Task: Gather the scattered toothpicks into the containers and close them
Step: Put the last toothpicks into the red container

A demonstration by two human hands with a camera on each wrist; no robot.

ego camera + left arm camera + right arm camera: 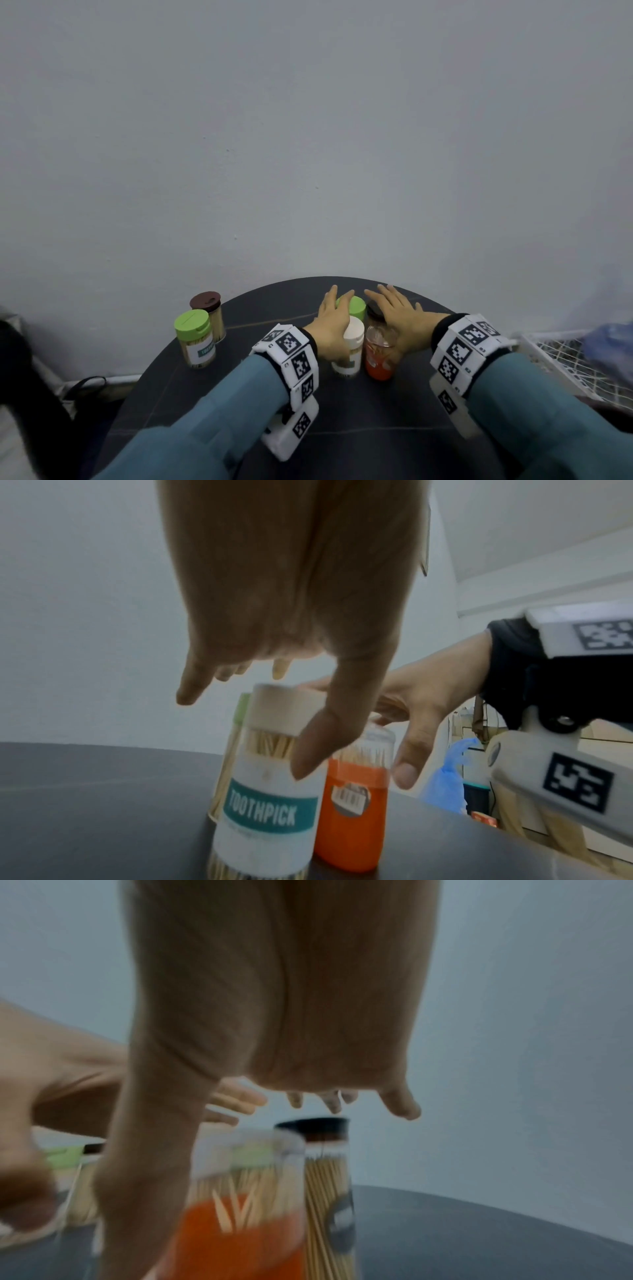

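Now | left hand (pixel 330 320) and right hand (pixel 399 313) spread flat, flanking four upright jars | risk: squeezing topples white-capped jar (pixel 352 346) or orange jar (pixel 378 354), respilling toothpicks

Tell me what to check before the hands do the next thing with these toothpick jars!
1. Loose toothpicks on the round dark table: none visible, ok.
2. White-capped toothpick jar closed: ok.
3. Orange-labelled clear jar capped: ok.
4. Two far jars, green-lidded and dark-lidded: lids on, ok.
5. Left hand and right hand open beside the cluster, gripping nothing: ok.
6. Green-lidded jar and brown-lidded jar apart at the left: not ok if all belong together.
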